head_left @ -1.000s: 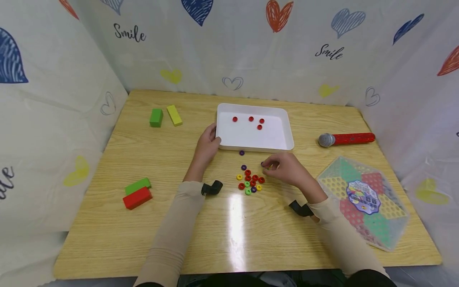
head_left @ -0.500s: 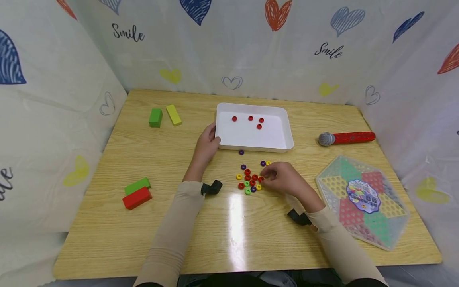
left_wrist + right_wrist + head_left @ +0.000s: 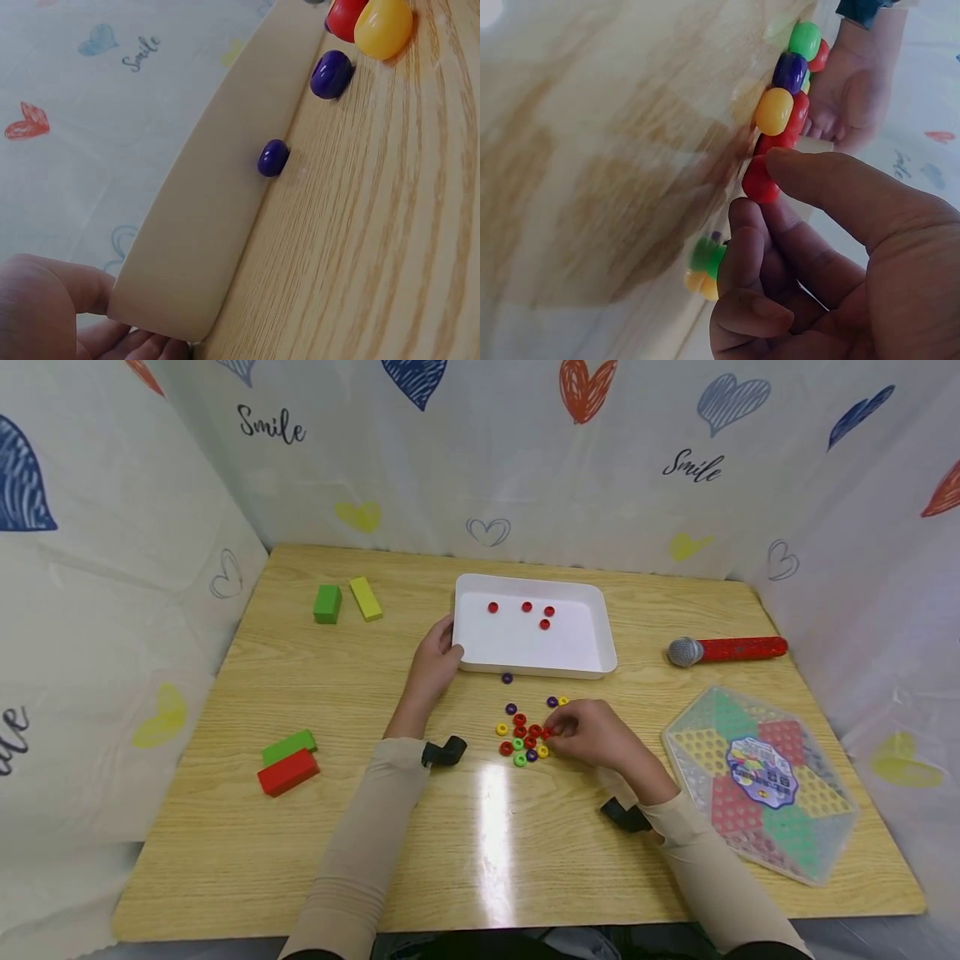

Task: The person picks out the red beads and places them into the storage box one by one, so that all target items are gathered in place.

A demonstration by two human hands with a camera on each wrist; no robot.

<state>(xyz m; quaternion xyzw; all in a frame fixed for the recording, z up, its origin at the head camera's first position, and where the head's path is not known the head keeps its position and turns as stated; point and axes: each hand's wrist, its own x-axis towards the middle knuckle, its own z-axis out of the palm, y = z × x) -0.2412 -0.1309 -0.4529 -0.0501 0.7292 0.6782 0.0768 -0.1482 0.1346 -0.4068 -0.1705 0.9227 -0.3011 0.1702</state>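
Observation:
At the near left corner of a white tray [image 3: 517, 649], my left hand [image 3: 432, 664] grips the rim, thumb on the side and fingers curled under it in the left wrist view. Several red beads [image 3: 544, 624] lie inside the tray. My right hand [image 3: 592, 735] is at the right side of a mixed group of red, yellow, green and purple beads on the table. In the right wrist view its thumb and fingers pinch a red bead [image 3: 759, 181], next to a yellow bead [image 3: 775, 111]. A purple bead [image 3: 274, 157] sits close to the tray's near wall.
To the right lie a red microphone [image 3: 738, 649] and a hexagonal board-game box [image 3: 802, 802]. Green [image 3: 327, 604] and yellow blocks [image 3: 365, 599] are at the back left. A red block [image 3: 288, 772] and another green block [image 3: 288, 747] lie nearer on the left.
My right hand has let go of a purple bead beside a yellow one and moved toward me to a red bead at the group's edge. The left hand stays on the tray.

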